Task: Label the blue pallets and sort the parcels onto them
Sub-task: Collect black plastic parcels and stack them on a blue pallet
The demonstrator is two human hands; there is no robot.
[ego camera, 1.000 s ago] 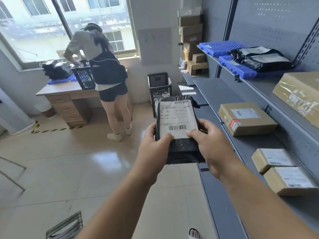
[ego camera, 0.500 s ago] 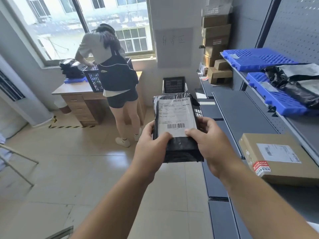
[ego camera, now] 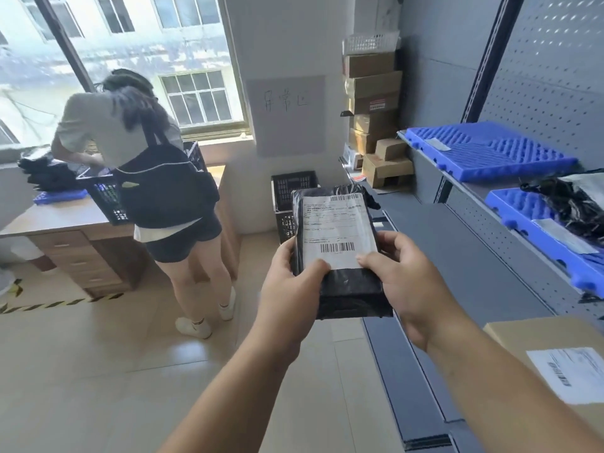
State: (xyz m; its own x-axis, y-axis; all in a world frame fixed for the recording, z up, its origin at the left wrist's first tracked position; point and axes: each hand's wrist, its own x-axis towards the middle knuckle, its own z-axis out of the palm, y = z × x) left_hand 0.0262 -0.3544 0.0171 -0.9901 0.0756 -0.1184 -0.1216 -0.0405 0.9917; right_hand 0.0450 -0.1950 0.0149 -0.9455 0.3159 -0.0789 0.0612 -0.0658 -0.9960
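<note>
1. The left hand [ego camera: 291, 289] grips the lower left edge of the black parcel [ego camera: 340, 256], its thumb pressed on the bottom corner of the white shipping label [ego camera: 336, 230] and the other fingers curled out of sight behind the bag.
2. The right hand [ego camera: 408, 279] holds the lower right edge the same way, thumb tip on the label just beside the barcode, fingers wrapped behind.
3. The parcel stands upright between the two thumbs, label facing the camera, held in the air over the floor beside the grey shelving [ego camera: 457, 256].
4. Above and to the right of the right hand's fingers, two blue pallets lie on the upper shelf: the far pallet [ego camera: 490, 152] is bare apart from a small strip of tape, and the near pallet [ego camera: 536, 230] carries black bagged parcels [ego camera: 568, 197].
5. Below the right wrist a brown cardboard box [ego camera: 523, 338] with a label sits on the lower shelf.
6. Beyond the left fingers, another person [ego camera: 147, 174] stands at a wooden desk [ego camera: 58, 223], back to the camera.
</note>
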